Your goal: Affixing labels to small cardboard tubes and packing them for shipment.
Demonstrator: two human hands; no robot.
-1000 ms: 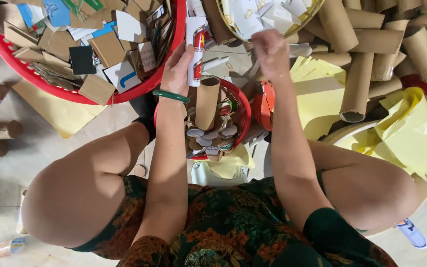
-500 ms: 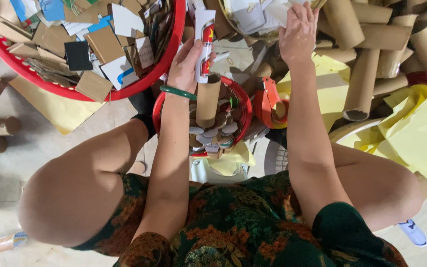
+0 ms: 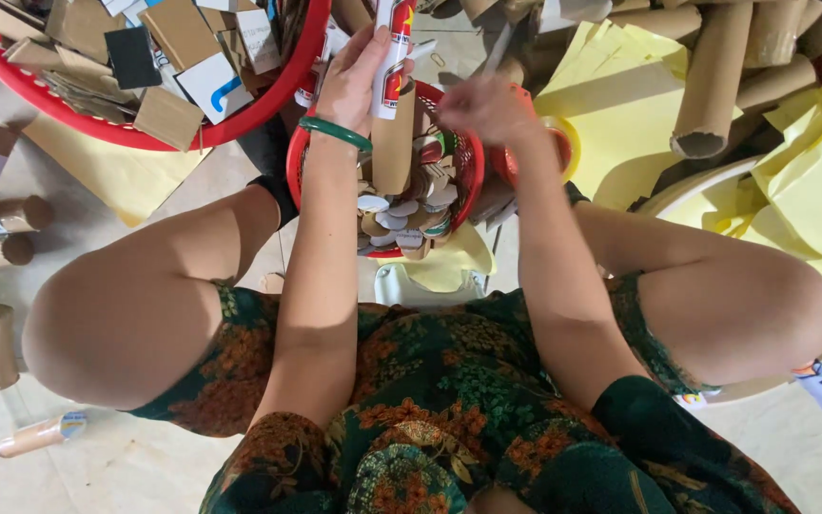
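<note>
Cardboard tube upright above small red basket, pressed against palm of left hand. Left hand's fingers wrapped round red-and-white label strip, holding it against the tube's upper end. Green bangle on the left wrist. Right hand just beside the tube, over the basket's right rim, fingers curled and bunched; blurred, so cannot tell whether pinching anything. Roll of tape, yellowish with a red core, close behind the right hand.

Small red basket between the knees, filled with round paper discs and scraps. Large red basin at upper left, heaped with cardboard pieces, some brown, some white, one black. Yellow paper sheets at upper right, more crumpled at far right, with long cardboard tubes lying across them. Short finished rolls scattered on pale floor at left, one more near the left knee's underside. Patterned green and orange dress filling the lower middle of the head view.
</note>
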